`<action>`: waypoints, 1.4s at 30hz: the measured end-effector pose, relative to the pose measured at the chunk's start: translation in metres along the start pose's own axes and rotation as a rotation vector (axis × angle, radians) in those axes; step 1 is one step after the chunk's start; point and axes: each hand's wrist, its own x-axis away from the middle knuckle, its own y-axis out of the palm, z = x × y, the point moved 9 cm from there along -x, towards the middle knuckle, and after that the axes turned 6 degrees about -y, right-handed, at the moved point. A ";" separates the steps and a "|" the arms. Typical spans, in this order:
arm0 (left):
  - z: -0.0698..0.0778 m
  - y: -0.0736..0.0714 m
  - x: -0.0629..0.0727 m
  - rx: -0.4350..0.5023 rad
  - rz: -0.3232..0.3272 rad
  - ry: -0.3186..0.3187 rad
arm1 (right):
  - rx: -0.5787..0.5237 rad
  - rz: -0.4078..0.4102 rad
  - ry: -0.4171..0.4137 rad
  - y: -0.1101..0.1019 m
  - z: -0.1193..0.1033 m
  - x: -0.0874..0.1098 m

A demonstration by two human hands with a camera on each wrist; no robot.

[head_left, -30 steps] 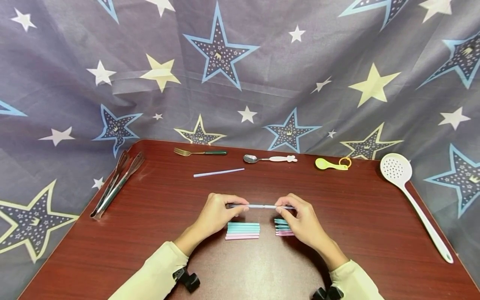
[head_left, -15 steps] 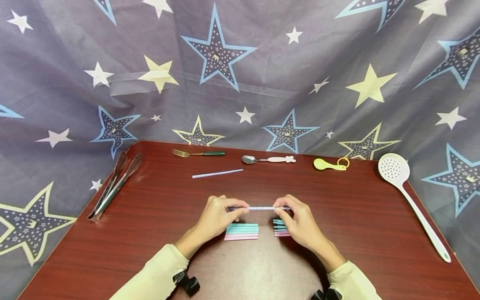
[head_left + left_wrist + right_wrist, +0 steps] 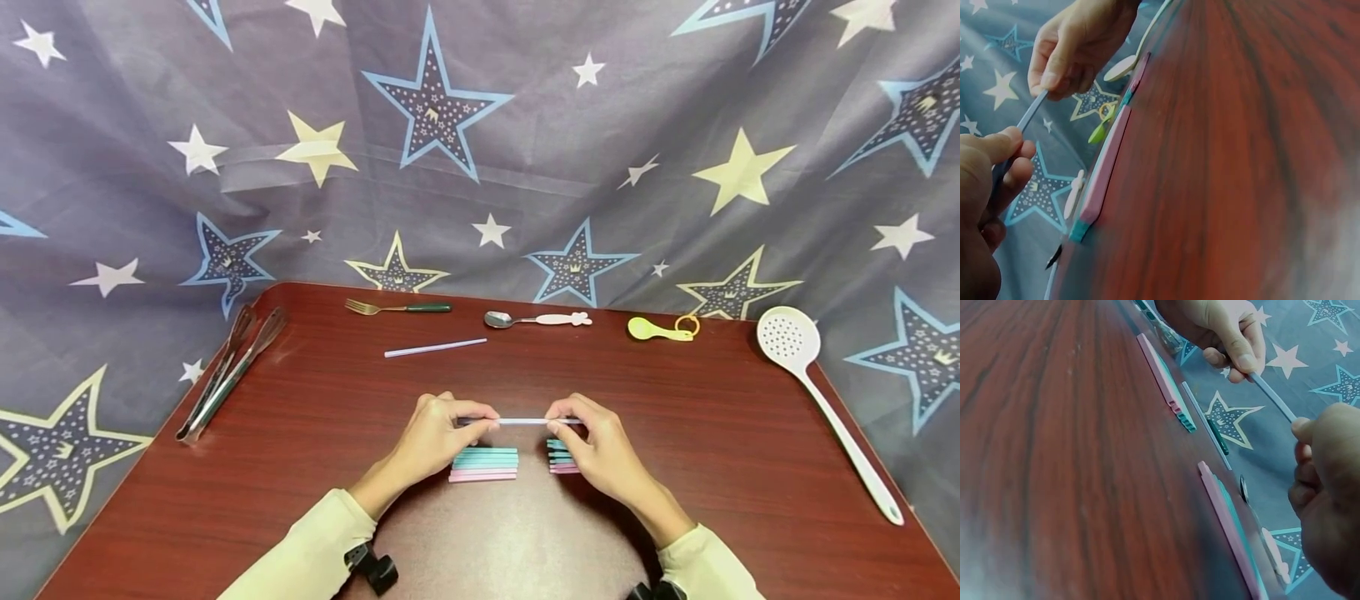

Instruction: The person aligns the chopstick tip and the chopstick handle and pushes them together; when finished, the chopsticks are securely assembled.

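Thumb and fingers of my left hand [image 3: 427, 433] pinch one end of a pale blue straw [image 3: 522, 421]. My right hand [image 3: 606, 442] pinches its other end, so the straw runs level between both hands. In the right wrist view the bare middle of the straw [image 3: 1274, 398] looks straight. Just nearer than the hands, a row of teal and pink straws [image 3: 484, 464] lies side by side on the left. Another row of teal and pink straws [image 3: 561, 458] lies to the right, partly hidden by my right hand.
A single lilac straw [image 3: 435, 347] lies farther back on the brown table [image 3: 300, 500]. Along the back are a green-handled fork [image 3: 405, 307], a white-handled spoon [image 3: 540, 318] and a yellow measuring spoon [image 3: 658, 330]. Metal tongs [image 3: 232, 375] lie left, a white skimmer [image 3: 825, 408] right.
Both hands have come slightly nearer with the straw between them. A small dark seam seen mid-straw in the earlier frames no longer shows.
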 end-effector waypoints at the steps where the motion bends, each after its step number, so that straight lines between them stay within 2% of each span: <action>1: 0.000 -0.001 0.000 0.003 -0.007 0.002 | 0.002 -0.011 0.003 0.000 0.000 0.000; 5: -0.003 -0.007 -0.003 -0.008 -0.035 0.004 | -0.009 -0.035 0.008 0.000 0.002 0.002; 9: -0.012 -0.015 -0.005 -0.032 -0.047 -0.022 | -0.029 -0.009 0.041 -0.009 0.008 0.004; 15: -0.032 -0.031 -0.005 -0.037 -0.041 -0.064 | -0.016 0.010 0.076 -0.022 0.018 0.009; 19: -0.052 -0.042 -0.006 -0.043 -0.036 -0.128 | 0.009 -0.003 0.100 -0.026 0.026 0.015; 24: -0.084 -0.059 -0.009 -0.083 0.043 -0.218 | 0.026 -0.052 0.140 -0.026 0.036 0.023; 30: -0.111 -0.072 -0.014 -0.112 0.123 -0.269 | 0.046 -0.094 0.183 -0.026 0.048 0.031; 36: -0.132 -0.078 -0.015 -0.129 0.176 -0.319 | 0.093 -0.121 0.154 -0.025 0.051 0.035; 42: -0.148 -0.075 -0.012 -0.115 0.189 -0.395 | 0.127 -0.151 0.118 -0.021 0.050 0.036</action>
